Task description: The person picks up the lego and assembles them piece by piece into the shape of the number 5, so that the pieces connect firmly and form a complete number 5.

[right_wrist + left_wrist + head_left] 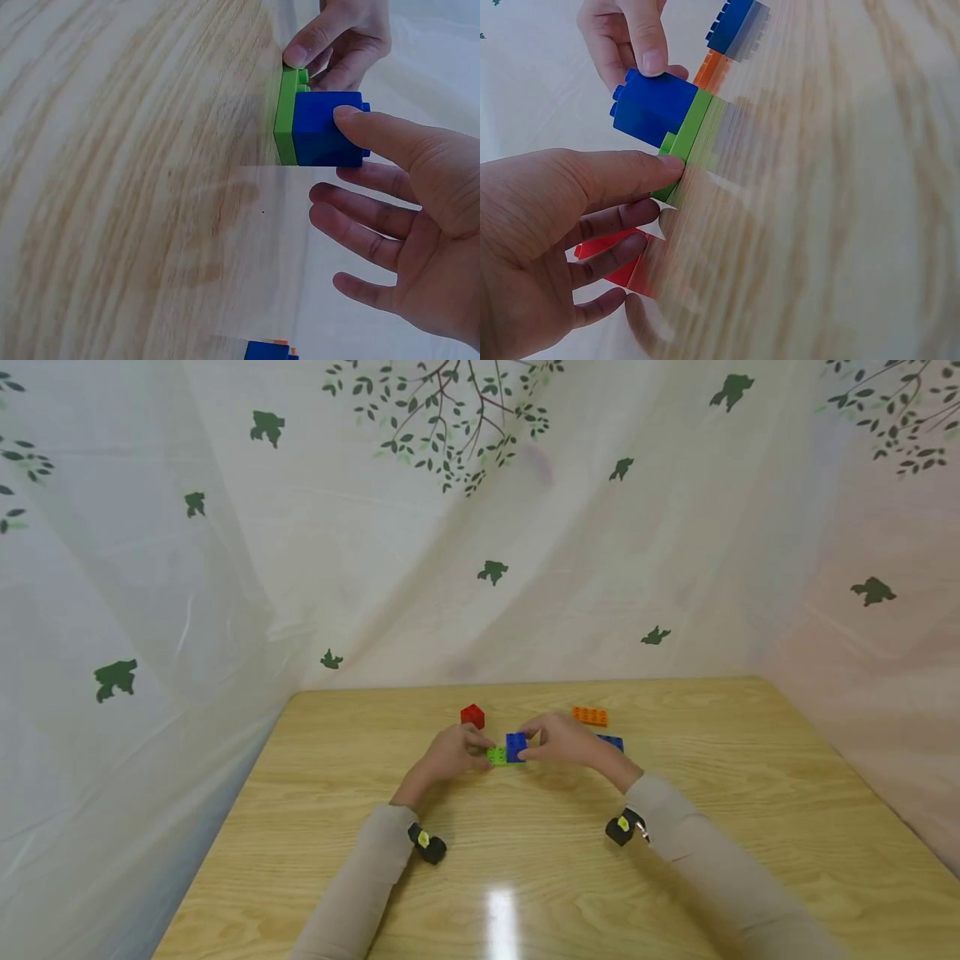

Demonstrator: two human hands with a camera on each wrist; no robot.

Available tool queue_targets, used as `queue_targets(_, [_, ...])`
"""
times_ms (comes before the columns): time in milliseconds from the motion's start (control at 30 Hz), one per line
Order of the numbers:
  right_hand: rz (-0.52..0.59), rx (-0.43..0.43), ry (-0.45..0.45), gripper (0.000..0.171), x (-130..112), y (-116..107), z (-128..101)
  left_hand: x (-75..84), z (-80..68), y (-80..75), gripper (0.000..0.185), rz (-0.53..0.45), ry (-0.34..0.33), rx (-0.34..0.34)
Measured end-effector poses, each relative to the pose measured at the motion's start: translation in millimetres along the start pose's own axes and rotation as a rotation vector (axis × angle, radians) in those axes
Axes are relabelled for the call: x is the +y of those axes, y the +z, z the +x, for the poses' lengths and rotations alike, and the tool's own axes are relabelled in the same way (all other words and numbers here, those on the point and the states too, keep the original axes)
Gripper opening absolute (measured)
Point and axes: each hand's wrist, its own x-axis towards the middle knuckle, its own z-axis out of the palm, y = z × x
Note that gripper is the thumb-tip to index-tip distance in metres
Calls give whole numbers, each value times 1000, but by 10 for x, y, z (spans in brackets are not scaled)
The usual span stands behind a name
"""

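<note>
Two bricks joined: blue brick (516, 747) seated on flat green plate (497, 756). My left hand (450, 753) pinches the plate's end; my right hand (561, 740) pinches the blue brick.

Bright, even and diffuse overhead, with a white glare patch on the worktop (501, 920) near its front edge, soft faint shadows under both arms, wide-angle bending toward the head view's edges, and smeared, streaked wood grain in both wrist views.

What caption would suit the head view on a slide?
Two hands join a blue brick to a green plate on a wooden table.
</note>
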Motion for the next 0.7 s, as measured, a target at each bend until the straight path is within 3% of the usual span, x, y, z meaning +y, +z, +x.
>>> queue_targets(333, [30,3,-30,50,114,-177,-76,-32,4,22,32,-12,14,16])
queue_targets(700, [-48,75,-55,49,403,-422,-205,-81,14,45,32,-23,16,19])
